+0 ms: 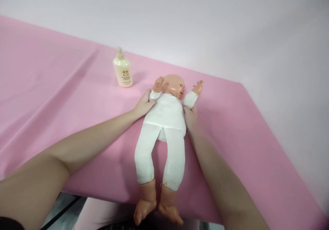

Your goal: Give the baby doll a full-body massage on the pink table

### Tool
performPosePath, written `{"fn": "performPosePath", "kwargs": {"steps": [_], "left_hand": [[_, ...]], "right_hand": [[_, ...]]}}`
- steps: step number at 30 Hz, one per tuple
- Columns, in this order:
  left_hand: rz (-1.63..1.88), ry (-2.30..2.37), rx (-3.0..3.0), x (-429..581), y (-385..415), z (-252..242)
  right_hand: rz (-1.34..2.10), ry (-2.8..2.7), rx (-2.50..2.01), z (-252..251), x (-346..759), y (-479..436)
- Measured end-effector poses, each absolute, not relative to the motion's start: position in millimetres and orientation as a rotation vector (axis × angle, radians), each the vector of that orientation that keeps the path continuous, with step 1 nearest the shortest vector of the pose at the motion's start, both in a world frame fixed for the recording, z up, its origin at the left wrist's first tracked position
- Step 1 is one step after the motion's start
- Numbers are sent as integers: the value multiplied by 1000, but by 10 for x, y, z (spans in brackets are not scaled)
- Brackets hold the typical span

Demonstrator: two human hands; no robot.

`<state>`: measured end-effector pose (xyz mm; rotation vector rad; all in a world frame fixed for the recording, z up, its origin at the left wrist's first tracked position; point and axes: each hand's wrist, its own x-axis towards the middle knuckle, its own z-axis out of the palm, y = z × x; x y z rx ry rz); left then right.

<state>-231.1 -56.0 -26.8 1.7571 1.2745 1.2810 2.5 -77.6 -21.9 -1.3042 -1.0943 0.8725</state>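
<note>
A baby doll [166,115] in a white bodysuit and white leggings lies on its back on the pink cloth [64,96], head away from me, bare feet hanging over the near edge. My left hand [144,104] rests against the doll's side under its raised arm, fingers curled round the torso. My right hand [190,116] presses on the other side below the doll's outstretched arm, fingers tucked under the body. Both hands grip the doll's upper trunk.
A cream lotion bottle [123,69] with a pump top stands upright on the cloth, behind and left of the doll. A pale wall [231,24] rises behind the table. The cloth's right corner lies beyond the doll's hand.
</note>
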Motion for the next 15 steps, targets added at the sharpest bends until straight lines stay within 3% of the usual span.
{"fn": "performPosePath", "kwargs": {"steps": [15], "left_hand": [[1271,1270,1751,-2313,-555,-273]], "right_hand": [[845,-1113,-1357,-182,27,-784]]}}
